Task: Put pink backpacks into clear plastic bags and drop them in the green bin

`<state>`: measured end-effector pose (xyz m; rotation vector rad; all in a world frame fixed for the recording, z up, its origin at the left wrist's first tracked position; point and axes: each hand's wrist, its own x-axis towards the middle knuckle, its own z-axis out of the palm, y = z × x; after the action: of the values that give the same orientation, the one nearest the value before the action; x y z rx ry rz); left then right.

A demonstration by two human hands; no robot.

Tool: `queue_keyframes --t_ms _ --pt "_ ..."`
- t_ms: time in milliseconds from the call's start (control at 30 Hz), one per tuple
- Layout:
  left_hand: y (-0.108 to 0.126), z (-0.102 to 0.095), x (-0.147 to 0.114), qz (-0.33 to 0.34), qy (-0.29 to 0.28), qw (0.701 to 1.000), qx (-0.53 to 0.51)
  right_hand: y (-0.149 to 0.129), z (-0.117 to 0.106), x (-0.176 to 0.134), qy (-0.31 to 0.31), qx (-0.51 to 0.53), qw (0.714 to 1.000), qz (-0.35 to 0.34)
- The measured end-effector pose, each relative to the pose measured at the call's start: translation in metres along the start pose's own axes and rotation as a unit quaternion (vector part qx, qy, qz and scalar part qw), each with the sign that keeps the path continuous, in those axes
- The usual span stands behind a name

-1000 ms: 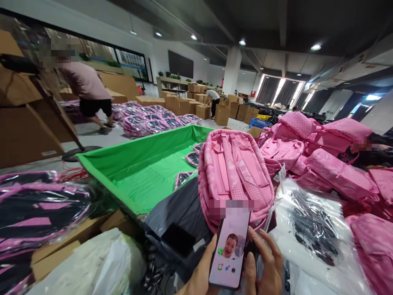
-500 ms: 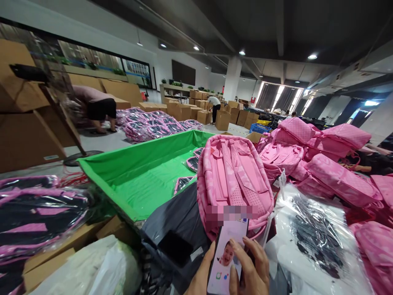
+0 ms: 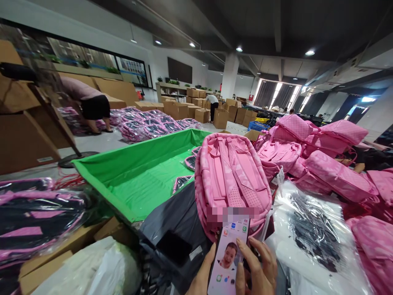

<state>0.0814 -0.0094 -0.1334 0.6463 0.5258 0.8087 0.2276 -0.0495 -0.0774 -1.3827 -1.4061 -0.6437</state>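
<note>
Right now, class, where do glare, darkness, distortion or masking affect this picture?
Head view: glare streaks the plastic bag at right; head view: far windows glow beneath a dark ceiling; head view: the left carton leans, suggesting lens distortion; head view: a pixelated block masks the top of the phone and part of the pink backpack.

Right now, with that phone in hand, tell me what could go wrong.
The phone might slip: the left grip appears to carry it alone, while the right grip is over its screen. With the right fingers so close to that screen, a stray touch could open something unwanted. The pink backpacks lie heaped on one another, so an upper one might slide off.
</note>
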Motion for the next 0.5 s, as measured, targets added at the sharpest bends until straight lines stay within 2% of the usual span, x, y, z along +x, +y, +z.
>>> queue_keyframes --t_ms 133,333,500 --pt "0.002 0.002 0.000 -0.004 -0.009 1.000 0.008 -0.001 0.001 0.003 -0.022 0.040 0.997 -0.062" --pt "0.004 0.000 -0.002 0.004 -0.026 1.000 0.000 0.010 -0.010 0.011 0.011 0.009 1.000 -0.025" --pt "-0.006 -0.003 0.000 0.006 0.015 0.992 0.126 0.008 -0.009 0.018 -0.016 0.013 1.000 -0.014"
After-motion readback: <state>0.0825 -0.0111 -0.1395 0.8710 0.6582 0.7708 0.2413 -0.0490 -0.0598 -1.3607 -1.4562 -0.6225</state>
